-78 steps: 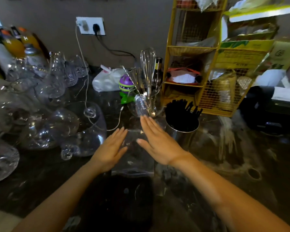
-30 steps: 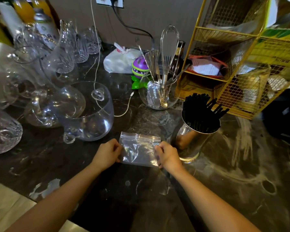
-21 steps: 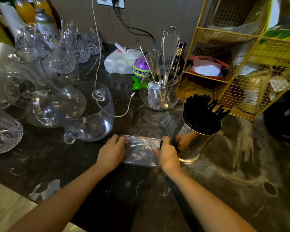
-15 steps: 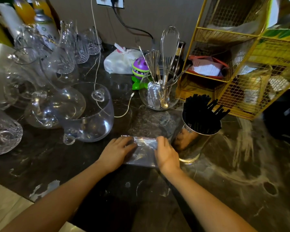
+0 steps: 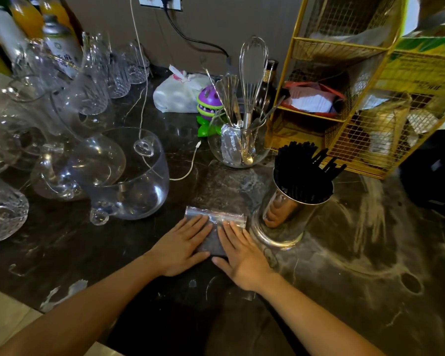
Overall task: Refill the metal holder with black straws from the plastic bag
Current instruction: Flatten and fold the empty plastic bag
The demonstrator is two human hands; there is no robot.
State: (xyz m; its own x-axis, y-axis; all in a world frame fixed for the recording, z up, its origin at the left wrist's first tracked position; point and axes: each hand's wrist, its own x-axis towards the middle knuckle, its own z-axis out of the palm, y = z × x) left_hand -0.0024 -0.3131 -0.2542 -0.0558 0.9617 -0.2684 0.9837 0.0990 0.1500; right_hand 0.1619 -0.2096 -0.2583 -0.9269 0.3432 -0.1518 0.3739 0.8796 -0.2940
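A shiny metal holder (image 5: 285,217) stands on the dark marble counter, packed with black straws (image 5: 301,173). Just left of it lies a small clear plastic bag (image 5: 215,215), folded flat, with no straws in it. My left hand (image 5: 183,245) presses flat on the bag's left half, fingers spread. Beside it, my right hand (image 5: 242,255) lies flat on the bag's right half. Only the bag's zip strip and a narrow middle band show between the hands.
A large glass bowl (image 5: 129,176) and several glass jugs crowd the left. Behind the bag stand a glass jar of whisks and spoons (image 5: 239,142), a purple-and-green toy (image 5: 208,106) and a white cable (image 5: 188,170). At the right rear rises a yellow wire rack (image 5: 357,98).
The bag was folded over toward me and now lies smaller. Both hands went from gripping its side edges to lying flat on top of it, side by side.
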